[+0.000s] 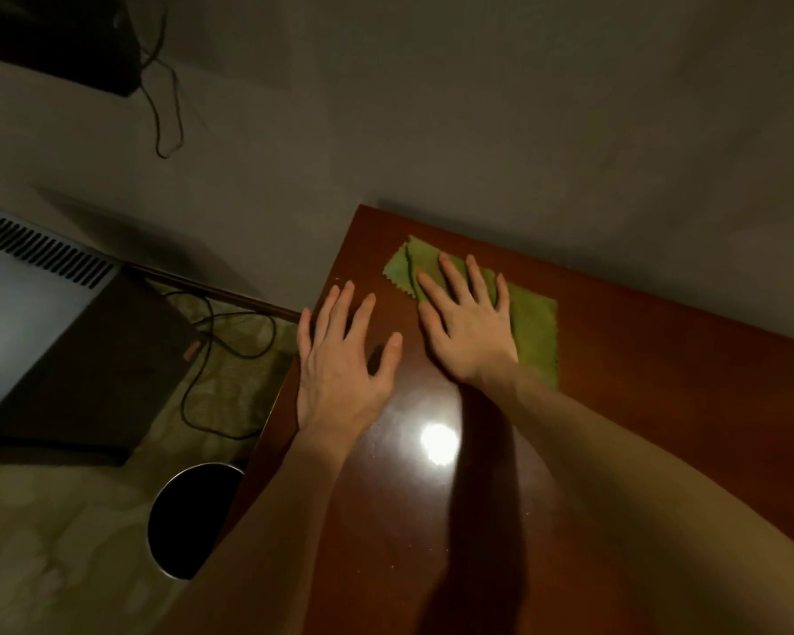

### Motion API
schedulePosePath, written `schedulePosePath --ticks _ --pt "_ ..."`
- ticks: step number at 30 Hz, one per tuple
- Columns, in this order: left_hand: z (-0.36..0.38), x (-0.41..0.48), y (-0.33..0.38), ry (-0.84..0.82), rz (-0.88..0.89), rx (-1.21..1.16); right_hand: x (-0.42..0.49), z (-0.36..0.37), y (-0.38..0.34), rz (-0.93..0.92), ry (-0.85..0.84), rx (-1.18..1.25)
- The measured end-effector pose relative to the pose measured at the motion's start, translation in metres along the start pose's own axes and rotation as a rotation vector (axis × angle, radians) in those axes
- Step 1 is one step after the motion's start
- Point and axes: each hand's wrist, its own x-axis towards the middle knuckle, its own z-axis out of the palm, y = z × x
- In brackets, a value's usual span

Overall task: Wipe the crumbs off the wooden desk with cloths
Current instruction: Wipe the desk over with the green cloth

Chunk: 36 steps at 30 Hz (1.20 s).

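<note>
Head view: the glossy reddish-brown wooden worktop [638,405] goes from bottom centre to the right, w/ its far corner against the grey wall. The green square cloth with zigzag-cut edges [535,332] lies flat near this far corner, one corner of it folded over. The right hand [464,332] presses on the cloth's left part, palm down, fingers straight and spread; it grips nothing. The left hand [344,359] rests just beside it on bare wood at the worktop's left edge, also flat, fingers wide apart, holding nothing. Both hands are apart from each other. A few small pale crumbs [392,566] show on the wood nearer the person, below a bright lamp reflection [438,444]. On the floor left of the worktop: a round dark bin with metal rim [157,511], black cables [212,350] and a grey box w/ vent slots [42,313].
</note>
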Motion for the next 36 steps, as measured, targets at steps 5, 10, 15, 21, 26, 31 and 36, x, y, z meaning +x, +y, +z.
schedulePosePath --ticks 5,10,15,21,26,31,36 --pt "0.0 0.0 0.002 -0.049 -0.006 0.074 -0.002 0.001 -0.002 0.025 0.047 0.026" --pt "-0.004 0.002 0.003 -0.065 -0.02 0.085 -0.004 0.003 -0.003 0.034 0.051 0.014" --pt "-0.01 0.001 0.005 -0.115 -0.024 0.057 -0.053 0.008 -0.032 -0.079 -0.007 -0.006" --pt "-0.01 0.002 0.005 -0.134 -0.018 0.096 -0.067 0.007 -0.043 0.148 0.067 0.129" --pt "-0.008 0.002 0.005 -0.127 -0.019 0.116 -0.044 0.005 -0.034 0.299 0.127 0.139" --pt "-0.005 0.006 0.004 -0.114 -0.022 0.157 -0.043 0.009 -0.033 0.321 0.158 0.138" --pt "-0.004 0.009 0.003 -0.125 -0.02 0.141 -0.056 0.007 -0.037 0.004 0.028 0.037"
